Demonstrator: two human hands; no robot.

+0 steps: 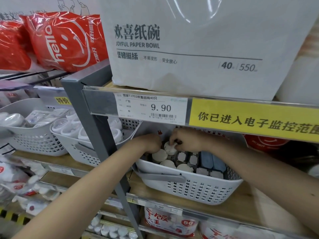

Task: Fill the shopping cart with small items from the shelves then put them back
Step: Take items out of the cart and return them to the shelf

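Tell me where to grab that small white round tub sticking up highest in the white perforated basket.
Take the small white round tub by its raised top, from above and the open front: neighbours hem in its lower body inside the white perforated basket. The right hand already pinches there; the left hand is beside it.

- Left hand (pixel 151 143): bare, seen from the back, knuckles rounded; fingers largely hidden from the head camera.
- Right hand (pixel 184 141): bare as well; small dark patches sit at the fingertips (pixel 177 141) (nail colour or shadow, too blurred to tell).
- Left forearm (pixel 96 183): a long, smooth, uncovered limb, bare from the wrist to the bottom edge of the view.
- Right forearm (pixel 259 163): likewise uncovered from the wrist to the right edge of the view.
- Small dark round mark (pixel 312 194): a single mole-like dot on the right forearm, near the picture's edge.
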